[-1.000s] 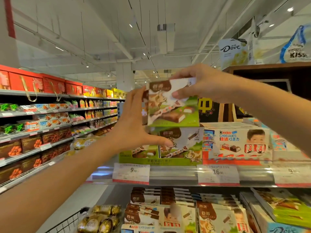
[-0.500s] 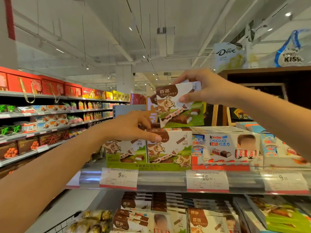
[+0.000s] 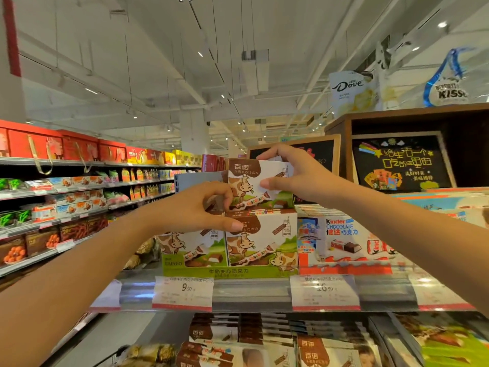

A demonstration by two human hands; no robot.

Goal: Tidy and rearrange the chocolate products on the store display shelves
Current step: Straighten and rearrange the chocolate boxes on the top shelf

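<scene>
A white, brown and green chocolate box with a cow picture (image 3: pixel 248 185) stands on top of a row of the same boxes (image 3: pixel 260 243) in a green display tray (image 3: pixel 227 272) on the shelf. My right hand (image 3: pixel 296 176) pinches its upper right corner between thumb and fingers. My left hand (image 3: pixel 197 207) is at its lower left corner, fingers curled against the box and thumb stretched over the front of the box below. The left edge of the top box is hidden behind my left fingers.
Kinder Chocolate boxes (image 3: pixel 344 242) fill the shelf right of the tray. Price tags (image 3: pixel 184 291) line the shelf rail. Below lie more chocolate boxes (image 3: pixel 238 337). A wooden stand with a chalkboard sign (image 3: pixel 399 160) rises at right. An aisle with stocked shelves (image 3: pixel 66 207) runs left.
The held box has come down and left onto the top of the row of boxes. My left hand rose from the lower box's top to the held box's lower left corner.
</scene>
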